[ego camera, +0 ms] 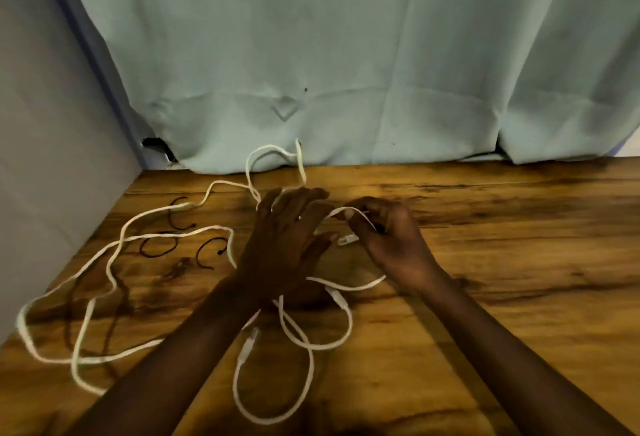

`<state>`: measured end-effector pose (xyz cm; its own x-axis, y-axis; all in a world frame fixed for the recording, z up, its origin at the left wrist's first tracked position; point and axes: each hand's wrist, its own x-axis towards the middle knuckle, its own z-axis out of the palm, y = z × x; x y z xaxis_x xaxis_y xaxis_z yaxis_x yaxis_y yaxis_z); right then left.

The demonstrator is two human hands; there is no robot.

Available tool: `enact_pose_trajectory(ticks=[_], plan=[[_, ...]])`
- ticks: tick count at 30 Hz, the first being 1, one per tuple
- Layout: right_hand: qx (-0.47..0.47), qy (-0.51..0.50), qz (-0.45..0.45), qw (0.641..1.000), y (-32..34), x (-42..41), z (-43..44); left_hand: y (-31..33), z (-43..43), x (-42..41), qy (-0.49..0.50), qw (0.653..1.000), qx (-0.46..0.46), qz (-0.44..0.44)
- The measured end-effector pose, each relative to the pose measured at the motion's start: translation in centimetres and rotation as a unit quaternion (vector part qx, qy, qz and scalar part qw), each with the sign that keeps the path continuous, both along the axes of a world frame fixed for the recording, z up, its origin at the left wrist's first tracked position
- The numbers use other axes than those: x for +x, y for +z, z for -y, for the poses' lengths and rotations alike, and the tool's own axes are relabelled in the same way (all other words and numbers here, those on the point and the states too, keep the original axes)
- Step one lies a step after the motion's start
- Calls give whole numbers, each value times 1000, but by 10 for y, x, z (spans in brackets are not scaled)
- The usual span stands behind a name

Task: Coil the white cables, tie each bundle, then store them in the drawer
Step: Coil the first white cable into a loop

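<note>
Sprawling white cables (25,330) beside black ties (197,256)

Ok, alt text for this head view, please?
A person's right hand pinches a white cable near its plug, beside the spread left hand, over a wooden table. More white cable sprawls loose to the left, near three black ties.
</note>
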<state>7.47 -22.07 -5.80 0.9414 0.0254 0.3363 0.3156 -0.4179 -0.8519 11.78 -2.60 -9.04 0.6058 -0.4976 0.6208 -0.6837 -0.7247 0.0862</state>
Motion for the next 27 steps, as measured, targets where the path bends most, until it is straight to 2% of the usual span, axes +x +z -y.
enact_pose_trajectory(ticks=[3,6,10,12,15,18,20,22,24,27], plan=[[71,39,-3,997,7,5,2,17,5,14,-32,985,-167,-9],[111,24,16,993,2,-2,20,29,-2,15,-17,934,-351,-67],[229,45,22,972,-7,-32,45,37,-14,-4,-15,901,-431,-38],[313,101,-25,944,-5,-50,54,43,-15,-12,-22,870,-490,-43],[367,144,-98,914,-2,-72,61,56,-11,-14,-11,834,-550,-30],[417,171,-78,889,1,-90,60,78,-6,-12,1,810,-586,-31],[474,205,-90,852,5,-98,57,91,-3,-3,31,796,-604,-25],[486,270,-140,820,10,-105,56,100,-2,5,76,795,-601,-18],[468,358,-176,789,16,-109,54,100,0,7,125,814,-567,-5],[479,398,-137,771,37,-113,51,79,6,0,185,895,-398,75]])
